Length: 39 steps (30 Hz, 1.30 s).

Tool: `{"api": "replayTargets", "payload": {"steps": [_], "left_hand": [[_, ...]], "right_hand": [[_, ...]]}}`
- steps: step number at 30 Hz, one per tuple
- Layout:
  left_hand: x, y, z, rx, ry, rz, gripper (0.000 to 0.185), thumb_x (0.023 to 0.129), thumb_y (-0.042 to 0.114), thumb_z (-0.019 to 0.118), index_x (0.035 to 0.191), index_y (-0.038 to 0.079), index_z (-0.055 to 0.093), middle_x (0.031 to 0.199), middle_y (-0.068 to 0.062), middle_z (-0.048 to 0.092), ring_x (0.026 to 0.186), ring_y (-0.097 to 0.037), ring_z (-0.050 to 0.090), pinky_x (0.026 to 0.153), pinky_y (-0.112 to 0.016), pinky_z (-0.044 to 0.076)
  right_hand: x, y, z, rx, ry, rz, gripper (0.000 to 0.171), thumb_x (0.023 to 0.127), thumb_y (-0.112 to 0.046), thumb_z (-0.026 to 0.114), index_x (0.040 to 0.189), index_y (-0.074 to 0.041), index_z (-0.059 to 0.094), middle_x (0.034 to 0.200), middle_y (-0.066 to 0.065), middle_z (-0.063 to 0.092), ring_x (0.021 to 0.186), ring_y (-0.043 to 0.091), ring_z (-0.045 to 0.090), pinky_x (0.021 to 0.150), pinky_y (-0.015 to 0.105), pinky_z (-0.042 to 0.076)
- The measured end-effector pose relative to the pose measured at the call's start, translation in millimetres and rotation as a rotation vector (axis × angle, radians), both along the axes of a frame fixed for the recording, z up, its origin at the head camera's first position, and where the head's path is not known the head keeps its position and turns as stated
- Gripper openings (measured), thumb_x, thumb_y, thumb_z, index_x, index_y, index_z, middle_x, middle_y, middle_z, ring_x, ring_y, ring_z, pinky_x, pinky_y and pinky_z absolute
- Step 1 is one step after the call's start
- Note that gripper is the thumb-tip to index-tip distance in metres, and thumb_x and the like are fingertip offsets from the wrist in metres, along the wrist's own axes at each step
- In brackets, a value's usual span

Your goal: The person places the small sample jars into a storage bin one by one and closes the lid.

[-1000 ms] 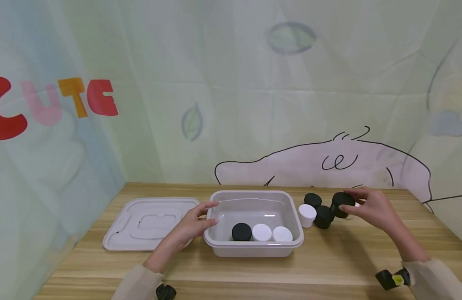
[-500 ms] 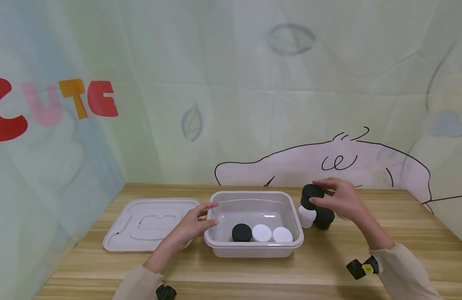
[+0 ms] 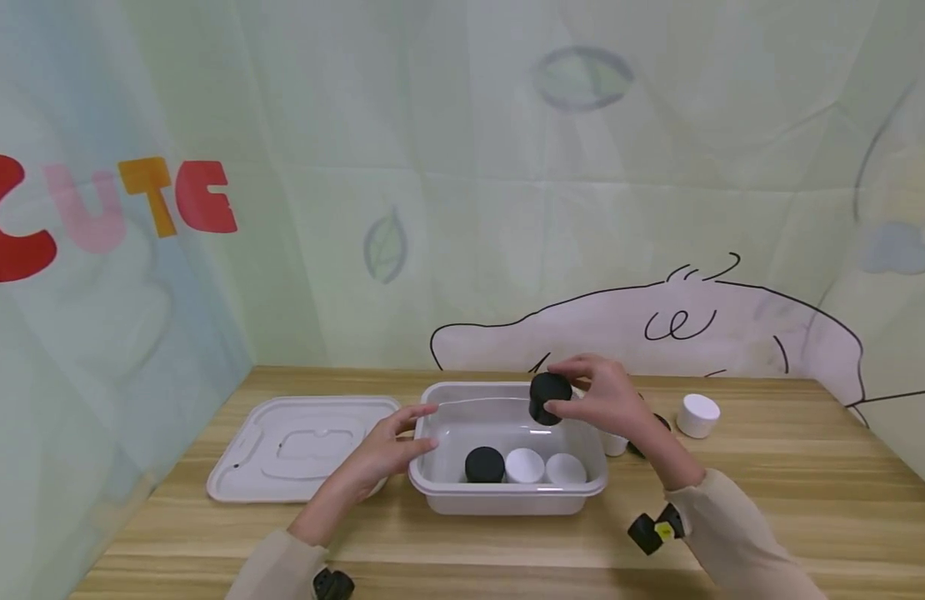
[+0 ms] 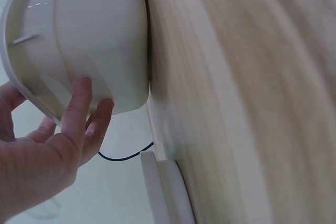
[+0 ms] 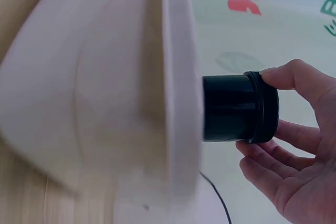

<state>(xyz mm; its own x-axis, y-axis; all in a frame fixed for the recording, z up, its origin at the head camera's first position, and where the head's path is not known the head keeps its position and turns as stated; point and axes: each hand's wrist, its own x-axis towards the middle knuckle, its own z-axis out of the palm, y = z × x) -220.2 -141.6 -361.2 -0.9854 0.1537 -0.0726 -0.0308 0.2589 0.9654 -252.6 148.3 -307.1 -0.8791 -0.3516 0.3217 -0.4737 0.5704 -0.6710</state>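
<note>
Now, right grip [image 3: 607, 398]: fingers curled, pinching a black jar [image 3: 548, 398].
Black jar: just shifted leftward, now above the box [image 3: 507, 503]; transfer presumably mid-course.
Left grip [image 3: 383, 450]: fingers spread, touching the box's rim.

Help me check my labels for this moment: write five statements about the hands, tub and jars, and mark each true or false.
1. The right hand holds a black jar by its wider end. True.
2. The left hand touches the side of the tub. True.
3. Every jar that shows inside the tub is black. False: one is a black one and two are white ones.
4. The tub is covered. False: its lid lies on the table, to the tub's left.
5. A white jar stands on the table, to the right of the right hand. True.
</note>
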Motion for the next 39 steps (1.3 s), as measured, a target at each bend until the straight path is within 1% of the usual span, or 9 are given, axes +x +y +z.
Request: {"api": "replayTargets", "payload": {"steps": [6, 11, 14, 18, 21, 26, 32, 35, 39], "left_hand": [[0.0, -0.8, 0.0, 0.008, 0.0, 0.001, 0.047, 0.085, 0.006, 0.061, 0.13, 0.006, 0.048, 0.132, -0.027, 0.04, 0.114, -0.041, 0.047, 0.077, -0.043, 0.052], [0.2, -1.4, 0.1, 0.012, 0.0, -0.007, 0.046, 0.086, 0.008, 0.061, 0.13, 0.007, 0.048, 0.133, -0.027, 0.038, 0.115, -0.042, 0.046, 0.078, -0.044, 0.052], [0.2, -2.1, 0.6, 0.013, -0.001, -0.019, 0.046, 0.087, 0.009, 0.06, 0.131, 0.006, 0.046, 0.134, -0.028, 0.037, 0.117, -0.043, 0.043, 0.079, -0.045, 0.051], [0.8, -3.3, 1.5, 0.005, -0.008, -0.032, 0.047, 0.087, 0.013, 0.06, 0.132, 0.007, 0.045, 0.137, -0.028, 0.034, 0.12, -0.045, 0.039, 0.08, -0.047, 0.05], [1.4, -4.1, 1.9, 0.006, -0.013, -0.035, 0.048, 0.087, 0.015, 0.061, 0.132, 0.008, 0.045, 0.137, -0.028, 0.033, 0.12, -0.045, 0.038, 0.08, -0.048, 0.05], [2.2, -4.4, 1.6, 0.012, -0.007, -0.04, 0.044, 0.089, 0.014, 0.058, 0.131, 0.009, 0.046, 0.136, -0.028, 0.035, 0.119, -0.044, 0.04, 0.08, -0.047, 0.05], [1.9, -3.2, -1.1, 0.011, 0.003, -0.031, 0.041, 0.09, 0.013, 0.056, 0.13, 0.009, 0.047, 0.134, -0.028, 0.037, 0.119, -0.044, 0.041, 0.08, -0.046, 0.051], [1.1, -2.5, -2.7, 0.012, 0.003, -0.024, 0.04, 0.091, 0.013, 0.056, 0.13, 0.009, 0.047, 0.134, -0.028, 0.037, 0.119, -0.044, 0.041, 0.08, -0.046, 0.051], [1.0, -2.2, -3.4, 0.001, 0.009, -0.024, 0.04, 0.091, 0.014, 0.055, 0.13, 0.01, 0.047, 0.133, -0.028, 0.039, 0.118, -0.043, 0.043, 0.078, -0.045, 0.051]], "right_hand": [[1.9, -32.2, -6.3, -0.016, -0.014, 0.057, 0.04, 0.069, -0.011, 0.076, 0.106, 0.001, 0.066, 0.101, 0.011, 0.061, 0.093, 0.024, 0.059, 0.085, 0.037, 0.049], [7.5, -58.0, -11.5, -0.025, -0.013, 0.117, 0.039, 0.07, -0.011, 0.075, 0.106, 0.0, 0.066, 0.102, 0.01, 0.062, 0.093, 0.023, 0.059, 0.085, 0.036, 0.049], [9.5, -71.0, -14.4, -0.012, 0.001, 0.17, 0.038, 0.071, -0.012, 0.074, 0.106, 0.001, 0.065, 0.102, 0.01, 0.062, 0.093, 0.023, 0.06, 0.084, 0.037, 0.05], [11.2, -84.3, -18.9, 0.017, -0.009, 0.208, 0.038, 0.073, -0.014, 0.073, 0.107, 0.001, 0.065, 0.101, 0.01, 0.062, 0.093, 0.022, 0.061, 0.084, 0.038, 0.05], [11.9, -90.9, -23.5, 0.026, -0.011, 0.22, 0.038, 0.073, -0.014, 0.073, 0.107, 0.001, 0.065, 0.101, 0.01, 0.063, 0.092, 0.02, 0.061, 0.084, 0.036, 0.05], [10.3, -96.6, -30.7, 0.03, 0.0, 0.234, 0.037, 0.073, -0.015, 0.073, 0.106, 0.001, 0.066, 0.1, 0.01, 0.063, 0.091, 0.02, 0.06, 0.082, 0.034, 0.051], [8.9, -96.9, -33.6, 0.03, -0.006, 0.241, 0.037, 0.073, -0.015, 0.073, 0.106, 0.001, 0.065, 0.099, 0.011, 0.063, 0.091, 0.021, 0.062, 0.081, 0.035, 0.051], [9.4, -97.9, -36.2, 0.06, -0.003, 0.244, 0.038, 0.072, -0.015, 0.074, 0.105, 0.001, 0.066, 0.098, 0.01, 0.064, 0.09, 0.02, 0.062, 0.079, 0.034, 0.052], [10.5, -102.2, -41.3, 0.122, 0.013, 0.264, 0.038, 0.071, -0.016, 0.074, 0.104, 0.002, 0.066, 0.098, 0.009, 0.067, 0.087, 0.016, 0.061, 0.076, 0.028, 0.051]]}}
